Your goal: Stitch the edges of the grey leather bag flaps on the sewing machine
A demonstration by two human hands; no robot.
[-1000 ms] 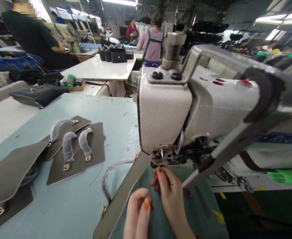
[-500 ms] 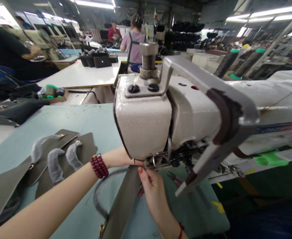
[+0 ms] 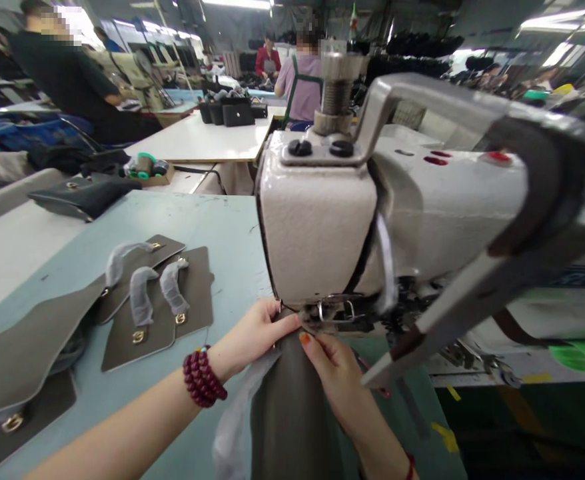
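Observation:
A grey-brown leather panel [image 3: 292,407] runs from the front edge of the view up to the needle area of a white sewing machine [image 3: 317,233]. My left hand [image 3: 257,333] pinches its far left edge, thumb on top, close under the machine head. On the right edge, my right hand [image 3: 335,363] grips the same panel with its thumb on the upper face; the other fingers are partly hidden. A handle in clear plastic wrap [image 3: 240,413] hangs along the panel's left side. The machine head partly covers the panel's far end.
Several grey-brown panels with wrapped handles and gold fittings [image 3: 137,337] lie at left on the pale blue table [image 3: 232,233]. A dark bag [image 3: 80,193] and thread spools [image 3: 145,165] stand beyond. A metal guard bar [image 3: 452,300] slants down at right. Co-workers sit in the background.
My left hand has come out from behind the machine head onto the panel's left edge. The panel has turned to show more of its broad face. The whole view has shifted.

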